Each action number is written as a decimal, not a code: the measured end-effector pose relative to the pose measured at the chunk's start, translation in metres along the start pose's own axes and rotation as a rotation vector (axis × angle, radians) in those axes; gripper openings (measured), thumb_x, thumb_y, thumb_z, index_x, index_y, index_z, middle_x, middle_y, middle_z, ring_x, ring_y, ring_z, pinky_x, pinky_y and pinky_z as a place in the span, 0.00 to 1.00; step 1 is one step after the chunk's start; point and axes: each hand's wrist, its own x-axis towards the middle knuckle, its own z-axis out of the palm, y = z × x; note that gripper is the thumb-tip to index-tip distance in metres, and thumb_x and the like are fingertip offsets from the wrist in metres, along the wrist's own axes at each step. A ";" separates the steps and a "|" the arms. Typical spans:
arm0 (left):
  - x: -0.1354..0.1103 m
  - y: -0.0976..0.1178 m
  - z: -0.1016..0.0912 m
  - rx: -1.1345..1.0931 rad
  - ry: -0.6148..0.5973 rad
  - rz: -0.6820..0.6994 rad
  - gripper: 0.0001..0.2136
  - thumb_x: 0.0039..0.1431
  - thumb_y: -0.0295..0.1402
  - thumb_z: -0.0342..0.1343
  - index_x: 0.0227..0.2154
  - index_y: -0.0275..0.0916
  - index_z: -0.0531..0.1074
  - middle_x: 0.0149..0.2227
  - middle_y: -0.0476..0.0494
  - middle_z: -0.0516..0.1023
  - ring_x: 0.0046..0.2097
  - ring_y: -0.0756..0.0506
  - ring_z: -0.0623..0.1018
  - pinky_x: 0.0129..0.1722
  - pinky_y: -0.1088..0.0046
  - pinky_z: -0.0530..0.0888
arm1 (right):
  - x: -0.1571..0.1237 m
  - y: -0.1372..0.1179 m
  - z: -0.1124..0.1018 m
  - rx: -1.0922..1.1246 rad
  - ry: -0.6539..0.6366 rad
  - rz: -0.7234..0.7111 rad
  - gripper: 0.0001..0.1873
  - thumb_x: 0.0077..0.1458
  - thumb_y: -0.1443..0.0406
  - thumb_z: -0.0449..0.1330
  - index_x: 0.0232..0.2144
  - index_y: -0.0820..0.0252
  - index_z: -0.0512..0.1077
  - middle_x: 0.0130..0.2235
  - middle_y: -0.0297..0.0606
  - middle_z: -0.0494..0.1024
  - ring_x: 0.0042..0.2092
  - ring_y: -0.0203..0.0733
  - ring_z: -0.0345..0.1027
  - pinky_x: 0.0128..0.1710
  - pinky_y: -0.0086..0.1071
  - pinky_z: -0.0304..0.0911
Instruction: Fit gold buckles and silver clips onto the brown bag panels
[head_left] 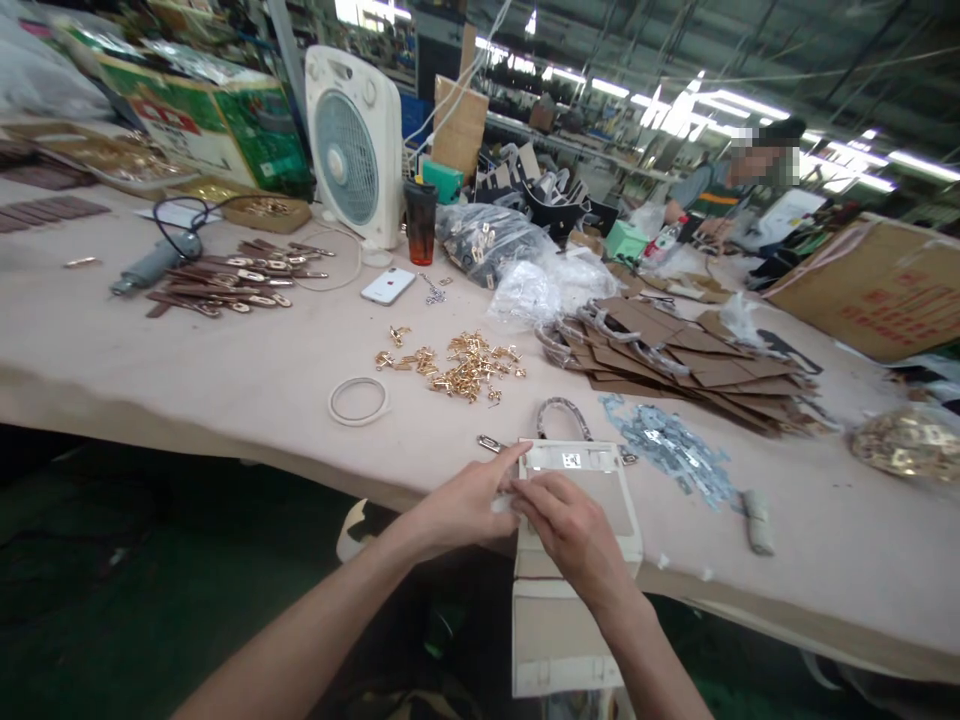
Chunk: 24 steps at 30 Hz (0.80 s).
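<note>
At a boxy, flat-faced bag (615, 502), my left hand (474, 502) is half-spread, my right hand (570, 517) bunched, their hold unclear.

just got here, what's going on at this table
A person has both hands on a pale bag piece at the near edge of the table. Its loop handle points away, and its lower part hangs over the edge. The left hand and right hand meet at its left side; what their fingertips pinch, if anything, is hidden. Beyond lie loose gold fittings; to the right, thin silvery pieces and stacked brown panels.
</note>
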 end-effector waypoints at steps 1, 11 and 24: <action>-0.001 0.002 -0.001 0.012 0.006 -0.007 0.44 0.53 0.28 0.61 0.73 0.39 0.52 0.48 0.44 0.84 0.47 0.41 0.81 0.51 0.67 0.74 | 0.000 -0.001 -0.001 -0.004 -0.014 -0.003 0.15 0.71 0.61 0.56 0.54 0.43 0.78 0.42 0.42 0.81 0.44 0.48 0.76 0.45 0.40 0.73; -0.011 0.008 -0.014 0.179 -0.052 0.102 0.13 0.67 0.38 0.58 0.50 0.39 0.78 0.47 0.44 0.84 0.48 0.44 0.81 0.51 0.72 0.72 | -0.003 -0.009 -0.016 0.112 -0.019 0.021 0.11 0.70 0.61 0.56 0.46 0.48 0.79 0.39 0.40 0.78 0.42 0.46 0.74 0.42 0.40 0.72; -0.008 0.018 -0.008 0.293 -0.021 0.054 0.15 0.70 0.35 0.50 0.26 0.38 0.69 0.25 0.52 0.70 0.30 0.50 0.69 0.32 0.76 0.62 | -0.009 -0.009 -0.013 0.137 0.108 -0.007 0.06 0.69 0.67 0.57 0.44 0.54 0.74 0.47 0.44 0.73 0.49 0.47 0.71 0.51 0.43 0.71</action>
